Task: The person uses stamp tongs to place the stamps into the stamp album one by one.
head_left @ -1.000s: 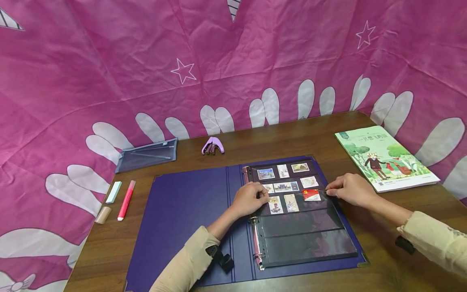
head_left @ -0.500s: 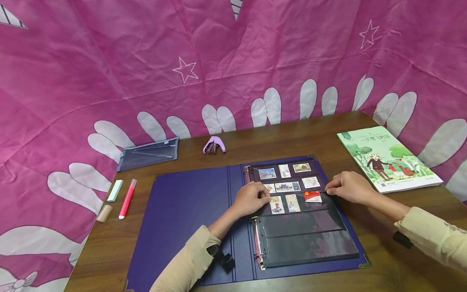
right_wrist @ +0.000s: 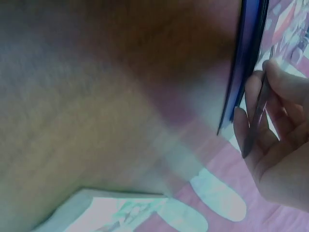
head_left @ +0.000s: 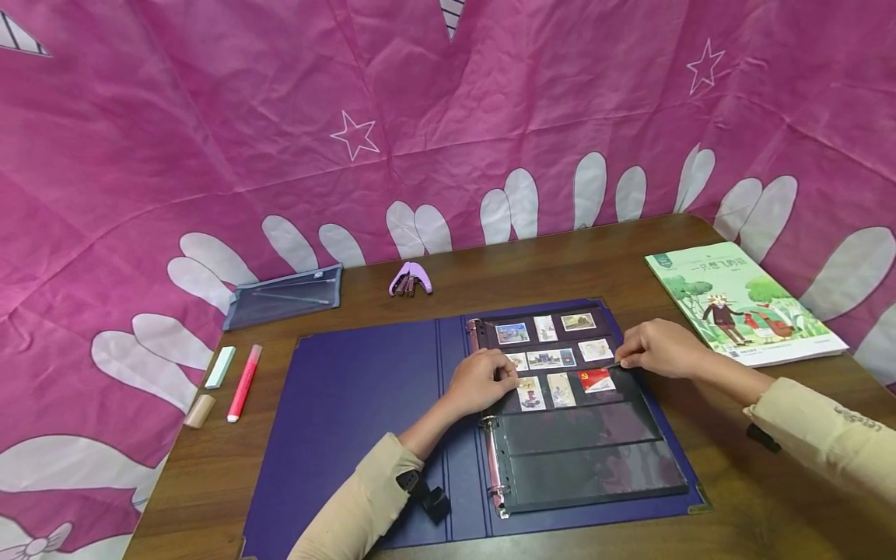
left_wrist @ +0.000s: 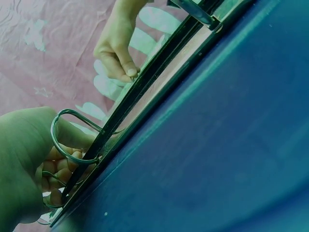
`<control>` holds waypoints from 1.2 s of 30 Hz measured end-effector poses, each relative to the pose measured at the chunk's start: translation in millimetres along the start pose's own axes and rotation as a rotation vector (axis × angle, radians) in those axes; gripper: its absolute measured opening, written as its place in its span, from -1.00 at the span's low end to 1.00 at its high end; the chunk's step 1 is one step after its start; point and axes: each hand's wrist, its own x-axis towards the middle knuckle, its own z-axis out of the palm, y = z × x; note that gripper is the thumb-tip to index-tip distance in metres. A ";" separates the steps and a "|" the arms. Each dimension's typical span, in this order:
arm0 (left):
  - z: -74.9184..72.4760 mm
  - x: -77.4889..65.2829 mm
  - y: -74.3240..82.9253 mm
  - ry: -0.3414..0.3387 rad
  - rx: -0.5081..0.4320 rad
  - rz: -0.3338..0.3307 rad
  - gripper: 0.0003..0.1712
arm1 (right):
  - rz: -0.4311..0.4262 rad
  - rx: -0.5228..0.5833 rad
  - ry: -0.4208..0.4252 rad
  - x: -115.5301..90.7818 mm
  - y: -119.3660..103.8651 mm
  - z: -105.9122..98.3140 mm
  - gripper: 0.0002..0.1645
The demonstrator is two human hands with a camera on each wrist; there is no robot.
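Note:
A stamp album (head_left: 371,389) lies spread on the table, with a black pocket page (head_left: 574,428) on its right half. Several stamps sit in the upper rows. My left hand (head_left: 481,381) rests on the page's inner edge by the metal rings (left_wrist: 72,137), its fingers bent loosely beside the leftmost stamps. At the outer edge, my right hand (head_left: 656,348) pinches dark metal tweezers (right_wrist: 257,116) between thumb and fingers. Their thin tip points toward a red-and-white stamp (head_left: 596,380) in the third row; whether it touches the stamp cannot be made out.
A green picture book (head_left: 745,303) lies at the right. Behind the album are a purple hand tool (head_left: 410,278) and a blue zip pouch (head_left: 283,299). A pink marker (head_left: 244,384), its tan cap (head_left: 199,411) and a pale green box (head_left: 220,367) lie left.
My right hand has moved a little leftward over the page with the tweezers. The red-and-white stamp has shifted slightly left and down in its row. My left hand stays put.

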 end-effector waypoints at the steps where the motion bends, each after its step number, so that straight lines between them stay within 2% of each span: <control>1: -0.3 0.1 0.1 0.001 0.001 -0.001 -0.86 | -0.022 -0.005 -0.010 2.0 1.5 -1.3 -0.93; 6: -2.7 0.1 0.7 0.009 0.002 -0.007 -0.86 | -0.119 0.004 -0.086 13.5 5.8 -8.7 -0.92; 14: -3.9 -0.9 0.4 0.009 0.001 -0.006 -0.86 | -0.187 0.034 -0.205 28.2 3.9 -13.1 -0.94; 23: -5.3 1.1 2.3 0.017 0.011 0.008 -0.87 | -0.224 0.012 -0.236 27.9 1.9 -21.3 -0.92; 26: -5.2 1.7 2.9 0.015 0.013 0.017 -0.87 | -0.186 0.030 -0.197 25.6 5.7 -21.6 -0.90; 29: -4.7 1.6 3.1 0.012 0.010 0.031 -0.87 | -0.113 0.032 -0.087 22.9 10.9 -18.9 -0.86; 33: -2.9 -0.3 1.6 0.014 -0.018 0.031 -0.90 | 0.012 0.032 0.092 25.1 16.5 -11.8 -0.81; 36: -0.4 -1.3 -0.1 0.018 -0.057 0.023 -0.91 | 0.156 0.111 0.155 33.2 21.4 -8.5 -0.74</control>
